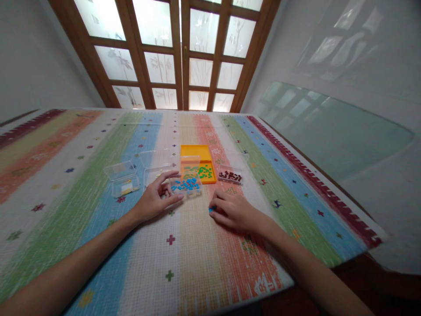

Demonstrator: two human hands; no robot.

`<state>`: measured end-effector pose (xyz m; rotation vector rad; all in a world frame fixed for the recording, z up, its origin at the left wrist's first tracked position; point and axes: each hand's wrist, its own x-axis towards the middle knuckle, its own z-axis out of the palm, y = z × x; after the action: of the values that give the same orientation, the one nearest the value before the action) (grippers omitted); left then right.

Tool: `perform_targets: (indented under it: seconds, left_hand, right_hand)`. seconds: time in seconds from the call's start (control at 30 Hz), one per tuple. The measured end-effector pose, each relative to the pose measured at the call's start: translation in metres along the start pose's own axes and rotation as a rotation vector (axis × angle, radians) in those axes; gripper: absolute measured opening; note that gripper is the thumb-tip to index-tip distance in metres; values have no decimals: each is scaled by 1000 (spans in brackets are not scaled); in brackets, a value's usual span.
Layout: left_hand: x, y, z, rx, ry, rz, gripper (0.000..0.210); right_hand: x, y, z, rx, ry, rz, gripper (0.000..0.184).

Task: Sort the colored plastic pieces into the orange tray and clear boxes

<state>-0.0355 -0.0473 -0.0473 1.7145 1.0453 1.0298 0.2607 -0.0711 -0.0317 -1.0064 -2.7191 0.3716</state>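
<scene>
A clear plastic box [197,189] of small blue pieces [187,184] is in front of me on the table. My left hand [157,196] holds this box at its left end, thumb along the near side and forefinger over the far side. To the right of the box, my right hand [232,210] is closed in a pinch low over the cloth. A bit of a small blue piece [211,210] shows between its fingertips; the rest is hidden. Just beyond, an open orange case [215,172] contains small green pieces [205,171].
A clear box of dark brown pieces [230,176] stands right of the orange case. At the left, an open clear box [113,189] holds a few yellow and white items. Another clear box [149,175] is partly behind my left hand. A striped cloth [194,263] covers the table.
</scene>
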Motion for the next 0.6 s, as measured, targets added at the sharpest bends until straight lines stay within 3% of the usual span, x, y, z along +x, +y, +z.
perform_targets:
  seconds: [0.23, 0.6]
  left_hand:
    - [0, -3, 0, -21, -10, -22, 63]
    - [0, -2, 0, -12, 1, -13, 62]
  right_hand:
    - [-3, 4, -3, 42, 82, -34, 17]
    - [-1, 0, 0, 66, -14, 30, 13]
